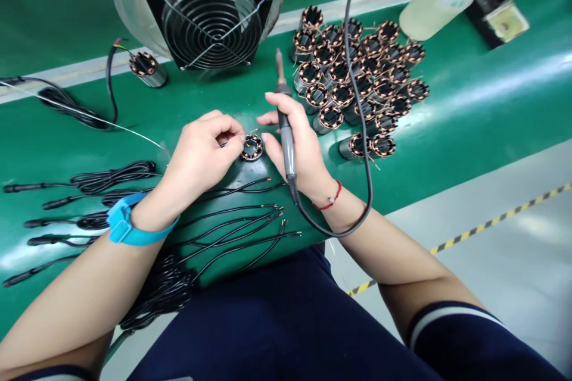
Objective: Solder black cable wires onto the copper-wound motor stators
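A motor stator (252,153) with copper windings stands on the green bench between my two hands. My left hand (203,146), with a blue wrist strap (138,229), is closed in a pinch at the stator's left rim. What lies between its fingertips is too small to make out. A soldering iron (286,143) rests in my right hand (306,152), its tip pointing up and away from the stator. The thumb and forefinger of that hand reach toward the stator's right side. A thin wire end (254,130) sticks up at the stator's far edge.
Several stators (342,95) stand grouped at the right. Black cables (232,223) with bared ends lie at the front left. A fan (214,27) stands at the back, near a lone stator (149,69). The iron's cord (357,89) loops over the group. A pale bottle (435,3) stands behind.
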A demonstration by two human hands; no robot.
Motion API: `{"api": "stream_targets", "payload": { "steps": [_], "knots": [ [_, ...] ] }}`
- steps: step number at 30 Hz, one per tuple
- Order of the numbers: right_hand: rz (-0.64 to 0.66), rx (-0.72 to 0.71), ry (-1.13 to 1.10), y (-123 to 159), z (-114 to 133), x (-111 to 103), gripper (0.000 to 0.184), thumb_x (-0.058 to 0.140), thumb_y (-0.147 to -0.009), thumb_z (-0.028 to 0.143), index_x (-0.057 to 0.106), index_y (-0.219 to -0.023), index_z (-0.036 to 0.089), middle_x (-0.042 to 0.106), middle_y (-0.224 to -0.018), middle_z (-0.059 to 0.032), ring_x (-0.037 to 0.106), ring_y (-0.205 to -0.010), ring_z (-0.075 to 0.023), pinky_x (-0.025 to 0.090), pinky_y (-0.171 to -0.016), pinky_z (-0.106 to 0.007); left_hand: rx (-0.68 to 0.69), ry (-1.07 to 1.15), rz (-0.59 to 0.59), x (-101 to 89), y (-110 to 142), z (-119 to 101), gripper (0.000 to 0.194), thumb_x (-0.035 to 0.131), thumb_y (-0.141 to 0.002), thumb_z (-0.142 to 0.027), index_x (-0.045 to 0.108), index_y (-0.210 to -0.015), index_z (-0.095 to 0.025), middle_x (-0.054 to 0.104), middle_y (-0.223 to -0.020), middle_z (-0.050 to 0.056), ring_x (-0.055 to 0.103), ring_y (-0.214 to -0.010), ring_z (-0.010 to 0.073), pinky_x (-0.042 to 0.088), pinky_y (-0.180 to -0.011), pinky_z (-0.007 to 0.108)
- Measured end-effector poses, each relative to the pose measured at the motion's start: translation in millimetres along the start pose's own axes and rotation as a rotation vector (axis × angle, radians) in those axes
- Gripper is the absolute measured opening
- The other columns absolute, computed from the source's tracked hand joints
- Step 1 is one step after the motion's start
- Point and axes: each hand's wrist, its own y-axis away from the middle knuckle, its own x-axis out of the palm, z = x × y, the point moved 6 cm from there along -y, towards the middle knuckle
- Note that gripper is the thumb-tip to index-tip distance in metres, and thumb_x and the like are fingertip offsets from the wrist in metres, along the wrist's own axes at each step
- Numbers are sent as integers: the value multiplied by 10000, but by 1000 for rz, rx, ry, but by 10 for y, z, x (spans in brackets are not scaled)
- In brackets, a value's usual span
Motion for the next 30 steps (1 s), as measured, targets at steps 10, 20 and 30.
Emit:
{"api": "stream_targets", "payload": {
  "steps": [10, 20, 30],
  "knots": [
    [145, -26, -41, -32, -19, 118, 458, 504, -882, 117, 435, -1324, 219, 636, -986, 2, 636, -897, -130, 531, -930, -316, 14, 13, 42, -2, 10, 7, 128, 567, -788, -180, 617, -679, -226, 547, -697, -9, 519, -664, 138, 407, -619, 302],
    [-72, 19, 13, 200, 284, -336, 360, 545, -931, 265, 540, -1280, 355, 624, -1291, 3, 681, -966, -177, 593, -911, -365, 70, -16, 13, 4, 0, -47, 140, 567, -802, -168, 593, -675, -222, 557, -712, -1, 520, -674, 134, 430, -611, 312],
    [-266, -83, 26, 547, 262, -382, 211, 628, -860, 255, 622, -1070, 275, 697, -968, 6, 708, -761, -154, 617, -686, -304, 56, -15, -14, 14, -10, -22, 129, 589, -790, -172, 597, -665, -204, 545, -688, -3, 505, -650, 125, 412, -587, 301]
  ]
}}
